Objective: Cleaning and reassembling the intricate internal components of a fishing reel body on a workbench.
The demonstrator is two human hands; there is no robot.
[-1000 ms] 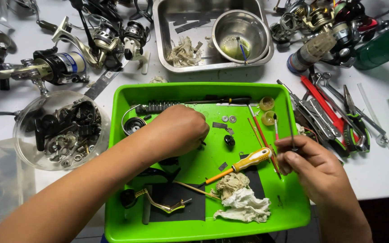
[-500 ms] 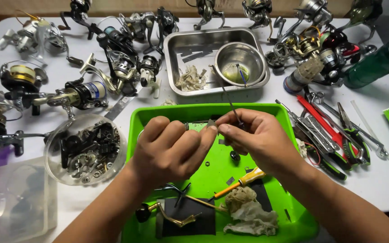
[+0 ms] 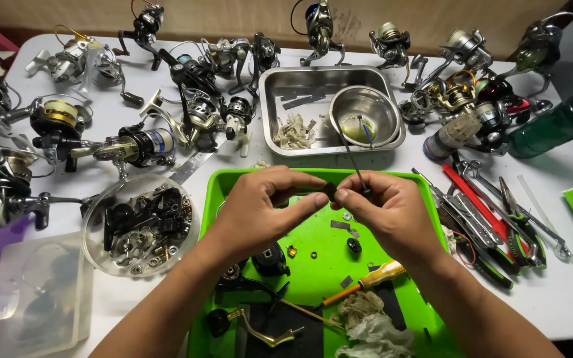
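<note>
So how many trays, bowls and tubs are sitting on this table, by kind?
Green plastic tray: 1
Steel tray: 1
Steel bowl: 1
Clear round dish of small parts: 1
Clear square tub: 1
Total: 5

I see a small dark part [image 3: 329, 191] pinched between both hands' fingertips above the green tray's [image 3: 313, 265] far edge.
</note>
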